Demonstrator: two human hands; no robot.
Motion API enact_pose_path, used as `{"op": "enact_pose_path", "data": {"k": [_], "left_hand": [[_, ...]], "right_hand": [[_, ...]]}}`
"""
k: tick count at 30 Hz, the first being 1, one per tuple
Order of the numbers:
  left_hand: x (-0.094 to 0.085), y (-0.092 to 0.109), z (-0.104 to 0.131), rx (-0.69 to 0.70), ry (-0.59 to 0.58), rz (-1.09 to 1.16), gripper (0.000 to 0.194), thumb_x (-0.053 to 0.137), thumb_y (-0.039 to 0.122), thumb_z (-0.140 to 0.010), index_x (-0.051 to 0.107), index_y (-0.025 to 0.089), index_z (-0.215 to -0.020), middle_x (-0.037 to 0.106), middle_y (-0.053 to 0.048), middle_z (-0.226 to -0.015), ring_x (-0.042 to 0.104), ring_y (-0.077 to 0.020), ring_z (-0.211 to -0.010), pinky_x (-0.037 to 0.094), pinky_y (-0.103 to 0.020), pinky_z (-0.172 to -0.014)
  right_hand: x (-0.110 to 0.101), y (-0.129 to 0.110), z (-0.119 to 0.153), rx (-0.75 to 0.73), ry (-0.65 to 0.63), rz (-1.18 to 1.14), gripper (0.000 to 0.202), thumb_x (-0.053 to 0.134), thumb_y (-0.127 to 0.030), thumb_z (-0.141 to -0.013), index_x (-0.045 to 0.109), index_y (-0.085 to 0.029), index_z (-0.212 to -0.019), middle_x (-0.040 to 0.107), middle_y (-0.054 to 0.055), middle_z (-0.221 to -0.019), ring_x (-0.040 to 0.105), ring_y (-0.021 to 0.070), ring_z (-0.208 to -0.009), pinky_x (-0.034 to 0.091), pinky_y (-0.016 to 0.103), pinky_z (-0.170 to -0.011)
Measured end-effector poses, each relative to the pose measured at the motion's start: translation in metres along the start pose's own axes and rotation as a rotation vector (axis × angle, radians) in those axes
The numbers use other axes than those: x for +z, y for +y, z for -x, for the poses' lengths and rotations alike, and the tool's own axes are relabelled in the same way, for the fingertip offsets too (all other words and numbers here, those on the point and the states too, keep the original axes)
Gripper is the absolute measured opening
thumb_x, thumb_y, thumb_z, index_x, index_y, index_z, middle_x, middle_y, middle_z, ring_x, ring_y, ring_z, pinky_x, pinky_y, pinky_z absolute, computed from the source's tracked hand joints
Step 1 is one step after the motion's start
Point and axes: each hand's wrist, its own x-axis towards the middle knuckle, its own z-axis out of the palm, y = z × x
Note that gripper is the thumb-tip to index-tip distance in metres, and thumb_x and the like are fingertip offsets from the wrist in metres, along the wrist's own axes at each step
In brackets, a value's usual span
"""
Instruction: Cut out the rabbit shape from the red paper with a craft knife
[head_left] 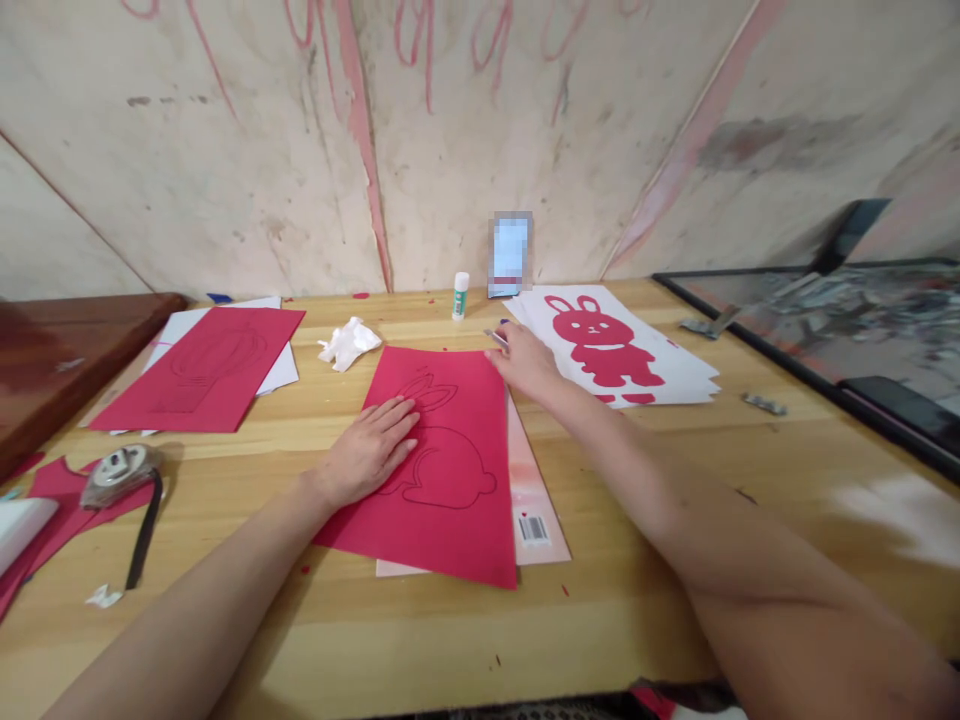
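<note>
A red sheet (457,530) with a drawn rabbit outline lies on a pale pink booklet (544,535) in the middle of the wooden table. My left hand (371,448) rests on the sheet's left part, fingers spread flat over the drawing. Beyond the sheet's top right corner, my right hand (525,358) is closed on a small, thin grey tool (495,338), whose kind I cannot make out. Right of that hand, a red rabbit cutout (606,345) lies on white sheets (686,375).
A glue stick (460,298) and a phone (510,255) stand near the wall. Crumpled tissue (349,343) lies left of them. Another red sheet (202,370), a tape measure (120,475) and red scraps are at the left; a black-framed pane (810,330) is at the right.
</note>
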Motion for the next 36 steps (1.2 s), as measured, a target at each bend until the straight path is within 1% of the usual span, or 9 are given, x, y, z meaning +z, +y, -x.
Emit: {"op": "enact_pose_path", "data": {"k": [3,4,6,8,11,15,23,28,36], "left_hand": [[-0.003,0.006,-0.001,0.049,0.023,0.017,0.040,0.037,0.032,-0.099,0.051,0.018,-0.134,0.045,-0.012,-0.144,0.039,-0.0263,-0.136,0.038,-0.049,-0.109],[-0.004,0.008,-0.002,0.073,0.022,0.015,0.039,0.038,0.032,-0.099,0.052,0.018,-0.133,0.045,-0.012,-0.144,0.040,-0.0263,-0.135,0.038,-0.049,-0.108],[-0.005,0.010,-0.003,0.106,0.011,0.003,0.038,0.038,0.032,-0.099,0.054,0.019,-0.131,0.048,-0.012,-0.142,0.044,-0.0267,-0.132,0.039,-0.049,-0.107],[-0.004,0.011,-0.004,0.120,0.004,-0.014,0.037,0.039,0.031,-0.099,0.055,0.018,-0.129,0.049,-0.013,-0.140,0.046,-0.0274,-0.130,0.041,-0.049,-0.106],[-0.002,0.011,-0.004,0.129,0.008,-0.041,0.037,0.040,0.030,-0.099,0.055,0.015,-0.129,0.051,-0.014,-0.139,0.047,-0.0283,-0.130,0.041,-0.049,-0.105],[-0.002,0.012,-0.003,0.128,0.023,-0.065,0.037,0.040,0.029,-0.098,0.054,0.016,-0.131,0.052,-0.014,-0.138,0.046,-0.0281,-0.130,0.042,-0.048,-0.105],[-0.002,0.014,-0.003,0.131,0.040,-0.089,0.036,0.040,0.028,-0.098,0.056,0.016,-0.128,0.053,-0.014,-0.136,0.048,-0.0287,-0.128,0.043,-0.048,-0.104],[-0.002,0.013,-0.002,0.120,0.035,-0.107,0.037,0.041,0.028,-0.098,0.056,0.013,-0.128,0.052,-0.015,-0.138,0.047,-0.0303,-0.129,0.043,-0.049,-0.104],[-0.002,0.013,-0.002,0.123,0.017,-0.139,0.037,0.040,0.029,-0.098,0.055,0.014,-0.128,0.052,-0.014,-0.137,0.046,-0.0295,-0.130,0.042,-0.048,-0.104]], "right_hand": [[-0.009,-0.014,0.014,-0.176,0.046,0.042,0.025,0.046,-0.025,-0.090,0.062,-0.018,-0.108,0.060,0.014,-0.112,0.054,0.0270,-0.107,0.043,0.036,-0.082],[-0.010,-0.020,0.020,-0.267,0.009,0.017,0.027,0.042,-0.025,-0.093,0.063,-0.019,-0.108,0.062,0.012,-0.108,0.055,0.0248,-0.105,0.042,0.035,-0.084],[-0.010,-0.033,0.031,-0.385,-0.146,-0.036,0.028,0.040,-0.029,-0.095,0.065,-0.019,-0.103,0.065,0.009,-0.100,0.058,0.0219,-0.095,0.042,0.033,-0.082],[-0.004,-0.043,0.041,-0.433,-0.288,-0.074,0.029,0.039,-0.030,-0.096,0.066,-0.020,-0.101,0.067,0.008,-0.097,0.060,0.0205,-0.091,0.042,0.032,-0.081],[0.009,-0.048,0.050,-0.451,-0.350,-0.109,0.026,0.042,-0.025,-0.094,0.066,-0.022,-0.102,0.069,0.007,-0.098,0.061,0.0196,-0.092,0.042,0.031,-0.081],[0.020,-0.041,0.054,-0.453,-0.326,-0.141,0.026,0.041,-0.023,-0.094,0.065,-0.021,-0.103,0.069,0.008,-0.105,0.062,0.0199,-0.095,0.043,0.031,-0.082],[0.022,-0.038,0.056,-0.429,-0.320,-0.175,0.028,0.040,-0.022,-0.094,0.063,-0.021,-0.110,0.069,0.007,-0.109,0.062,0.0197,-0.100,0.044,0.031,-0.085],[0.027,-0.036,0.056,-0.442,-0.303,-0.178,0.028,0.041,-0.023,-0.094,0.063,-0.023,-0.110,0.069,0.007,-0.108,0.062,0.0196,-0.101,0.043,0.031,-0.086],[0.025,-0.036,0.057,-0.441,-0.315,-0.150,0.027,0.040,-0.024,-0.095,0.063,-0.022,-0.110,0.069,0.008,-0.106,0.061,0.0194,-0.098,0.042,0.030,-0.084]]}}
